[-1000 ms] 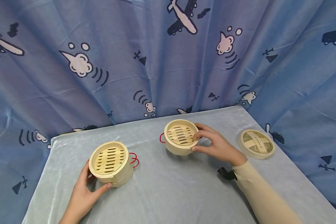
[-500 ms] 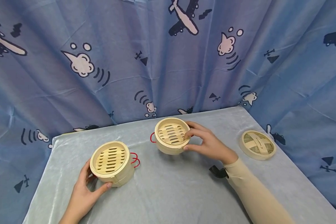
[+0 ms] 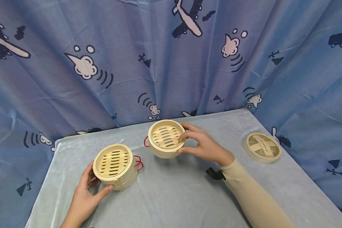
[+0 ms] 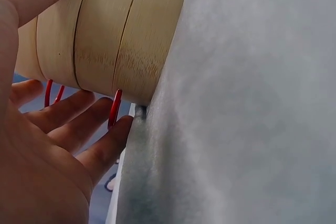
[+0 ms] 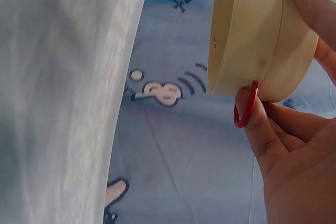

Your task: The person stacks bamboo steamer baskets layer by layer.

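On the left of the table stands a stack of round bamboo steamer baskets (image 3: 114,164) with slatted bases and red handles. My left hand (image 3: 86,191) holds its near left side, thumb in front and fingers behind; the left wrist view shows the fingers (image 4: 107,153) by the red handles. My right hand (image 3: 203,144) grips one more bamboo steamer basket (image 3: 165,153) by its right rim. In the right wrist view that basket (image 5: 252,35) hangs apart from the table, a finger at its red handle (image 5: 245,111).
A woven bamboo lid (image 3: 262,147) lies at the right of the table. The grey cloth-covered table (image 3: 171,199) ends at a blue patterned curtain (image 3: 125,69) behind. A black strap end (image 3: 215,174) sticks out by my right wrist.
My right hand has carried its steamer basket leftward, closer to the stack. My left hand and the stack have stayed in place, and the lid has not moved.
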A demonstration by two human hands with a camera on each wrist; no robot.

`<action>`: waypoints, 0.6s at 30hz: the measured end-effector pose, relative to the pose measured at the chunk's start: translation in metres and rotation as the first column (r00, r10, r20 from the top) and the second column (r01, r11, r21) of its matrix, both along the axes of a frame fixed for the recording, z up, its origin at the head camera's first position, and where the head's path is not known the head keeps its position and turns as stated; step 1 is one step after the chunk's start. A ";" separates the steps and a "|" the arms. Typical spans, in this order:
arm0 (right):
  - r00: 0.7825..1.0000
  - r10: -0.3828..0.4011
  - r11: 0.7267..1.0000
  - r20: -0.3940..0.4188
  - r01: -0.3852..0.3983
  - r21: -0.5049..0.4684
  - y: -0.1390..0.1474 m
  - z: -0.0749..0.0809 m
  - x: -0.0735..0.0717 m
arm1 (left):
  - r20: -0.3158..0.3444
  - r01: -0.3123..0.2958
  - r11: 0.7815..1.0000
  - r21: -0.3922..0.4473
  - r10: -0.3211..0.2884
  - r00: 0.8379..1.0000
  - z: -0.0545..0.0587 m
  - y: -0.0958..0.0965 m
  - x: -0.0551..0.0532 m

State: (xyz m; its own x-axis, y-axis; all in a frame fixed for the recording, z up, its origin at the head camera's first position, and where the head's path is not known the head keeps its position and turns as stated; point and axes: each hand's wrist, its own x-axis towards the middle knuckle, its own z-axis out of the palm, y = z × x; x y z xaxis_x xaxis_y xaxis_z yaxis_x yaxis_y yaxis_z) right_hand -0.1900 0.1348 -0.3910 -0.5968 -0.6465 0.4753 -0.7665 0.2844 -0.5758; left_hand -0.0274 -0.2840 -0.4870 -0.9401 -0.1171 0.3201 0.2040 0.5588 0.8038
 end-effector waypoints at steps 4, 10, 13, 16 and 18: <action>1.000 0.019 1.000 -0.009 -0.018 0.009 -0.016 0.002 0.001 | -0.006 0.004 1.000 0.007 -0.004 1.000 0.001 -0.001 0.000; 0.996 0.074 0.997 -0.048 -0.075 -0.021 -0.042 0.008 0.003 | 0.003 0.015 1.000 0.008 -0.015 1.000 0.005 -0.002 0.000; 0.993 0.098 0.994 -0.069 -0.101 -0.038 -0.055 0.011 0.006 | 0.006 0.013 1.000 0.014 -0.013 1.000 0.004 -0.001 0.000; 0.988 0.129 0.990 -0.083 -0.134 -0.052 -0.069 0.012 0.009 | 0.011 0.008 1.000 0.030 -0.008 1.000 0.004 0.000 0.000; 0.984 0.153 0.986 -0.093 -0.158 -0.054 -0.077 0.012 0.012 | 0.021 0.001 0.999 0.037 -0.002 1.000 0.005 0.001 0.001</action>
